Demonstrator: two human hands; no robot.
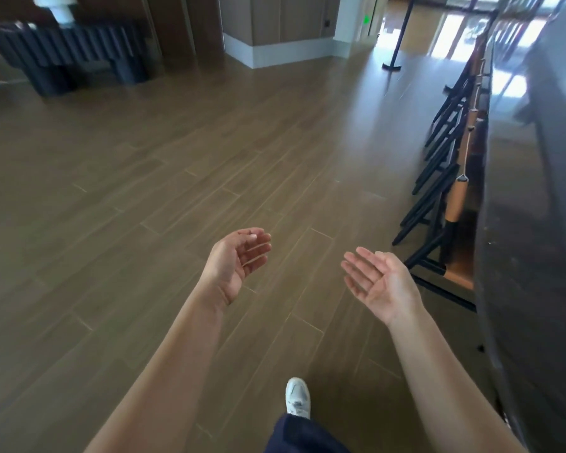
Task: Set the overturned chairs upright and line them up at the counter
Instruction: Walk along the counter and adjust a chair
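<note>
Several black-framed chairs [438,178] with tan wooden backs stand in a row along the dark counter [520,223] on the right, running away from me. My left hand [234,261] is held out palm up over the wooden floor, fingers loosely curved, holding nothing. My right hand [378,281] is also palm up with straight fingers, empty, just left of the nearest chair's base. No overturned chair shows in this view.
Wide wooden floor [144,191] stretches ahead and to the left. A dark ribbed bench or table [69,57] stands at the far left. A black stanchion post [394,60] stands far ahead near the counter's end. My white shoe [297,397] steps forward.
</note>
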